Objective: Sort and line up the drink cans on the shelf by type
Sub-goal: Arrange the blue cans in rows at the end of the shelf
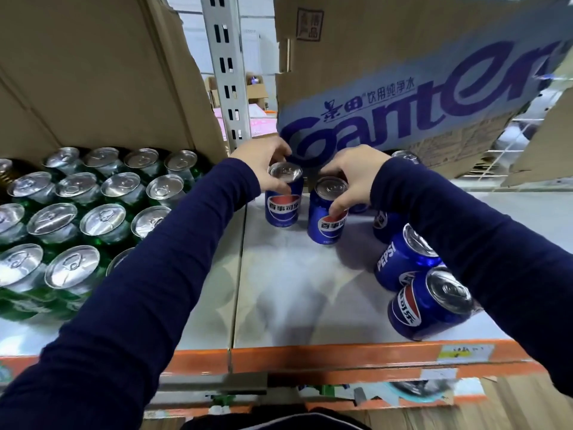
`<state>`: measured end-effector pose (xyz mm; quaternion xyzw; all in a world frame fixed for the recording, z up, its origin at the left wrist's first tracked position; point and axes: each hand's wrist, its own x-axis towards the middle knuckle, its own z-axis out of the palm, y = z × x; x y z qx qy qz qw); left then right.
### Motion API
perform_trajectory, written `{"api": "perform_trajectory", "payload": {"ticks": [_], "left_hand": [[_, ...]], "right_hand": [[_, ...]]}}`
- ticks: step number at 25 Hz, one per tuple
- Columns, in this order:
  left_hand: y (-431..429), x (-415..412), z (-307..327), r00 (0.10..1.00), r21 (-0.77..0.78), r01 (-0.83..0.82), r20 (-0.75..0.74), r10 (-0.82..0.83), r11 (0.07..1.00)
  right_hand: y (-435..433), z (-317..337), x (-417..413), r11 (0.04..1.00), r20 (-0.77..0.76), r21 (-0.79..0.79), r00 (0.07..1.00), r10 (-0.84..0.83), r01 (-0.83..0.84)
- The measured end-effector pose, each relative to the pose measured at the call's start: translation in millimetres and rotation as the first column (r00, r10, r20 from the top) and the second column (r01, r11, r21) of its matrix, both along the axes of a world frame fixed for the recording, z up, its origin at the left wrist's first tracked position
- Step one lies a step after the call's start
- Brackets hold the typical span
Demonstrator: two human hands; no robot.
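Two upright blue cola cans stand near the back of the pale shelf board [288,293]. My left hand [263,162] grips the left blue can [283,206] round its rim. My right hand [353,178] holds the right blue can [325,220] from above, thumb on its front. More blue cans [406,265] stand to the right, partly hidden under my right sleeve; the nearest one [431,305] leans by the front edge. Several green cans [102,221] with silver tops fill the shelf's left side in rows.
A cardboard box printed with blue lettering [403,97] hangs over the back of the shelf. A plain cardboard box [93,72] sits behind the green cans. A white slotted upright [226,66] stands between them. The shelf's orange front rail [310,356] runs below.
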<state>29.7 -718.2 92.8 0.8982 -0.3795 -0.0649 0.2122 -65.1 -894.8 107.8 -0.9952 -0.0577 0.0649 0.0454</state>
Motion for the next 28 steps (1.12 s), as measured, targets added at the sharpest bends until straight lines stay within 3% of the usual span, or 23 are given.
{"api": "perform_trajectory", "payload": {"ticks": [6, 11, 19, 23, 25, 28], "left_hand": [[-17.6, 21.4, -8.9, 0.989, -0.032, -0.144, 0.036, 0.145, 0.989], [-10.5, 25.5, -9.5, 0.990, -0.027, -0.137, 0.038, 0.138, 0.990], [-14.4, 11.7, -5.8, 0.969, 0.059, -0.115, 0.225, 0.099, 0.992], [-43.4, -7.4, -8.8, 0.935, -0.077, 0.087, 0.350, -0.055, 0.993], [-72.6, -13.5, -9.1, 0.930, -0.037, 0.196, 0.323, -0.174, 0.980], [-119.4, -19.6, -5.7, 0.935, 0.120, 0.208, 0.267, -0.234, 0.971]], "right_hand": [[0.2, -2.1, 17.7, 0.958, 0.136, 0.226, 0.969, -0.208, 0.174], [-4.9, -6.6, 42.6, 0.952, 0.139, 0.207, 0.957, -0.255, 0.224], [-24.5, 1.7, 25.7, 0.980, 0.205, 0.114, 0.961, -0.185, 0.165], [-76.5, 11.6, -11.0, 0.913, 0.231, 0.107, 0.884, -0.407, 0.393], [-94.2, 4.8, -21.2, 0.873, 0.192, 0.088, 0.852, -0.488, 0.480], [-107.1, -7.6, -21.4, 0.844, 0.138, 0.077, 0.833, -0.536, 0.530]]}}
